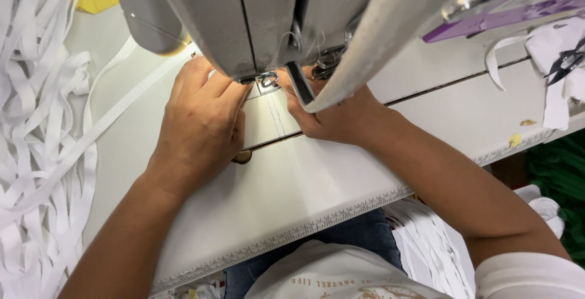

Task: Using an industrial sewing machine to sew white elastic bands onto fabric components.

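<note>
Head view, looking down over a white sewing table [341, 183]. Left hand [201, 122] lies palm down, fingers loosely extended and close together, flat on the tabletop; fingertips press a white strip [259, 89] just beside the presser foot [267, 80]. Not gripping, only holding it flat. Left forearm runs from the table's near edge up toward the machine, wrist straight.

Right hand [338, 113] is partly hidden under the grey sewing machine head [262, 13]. Fingers curl inward toward the presser foot and appear to pinch the strip's near end; the exact grip cannot be told. Right forearm comes in from the near right corner, angled toward the needle area.

Strip sits under the presser foot, between the 2 hands. Its long axis runs away from the person toward the table's far left, where it trails off as a long white band [116, 113].

Heap of loose white strips [36, 153] hangs off the left edge.
</note>
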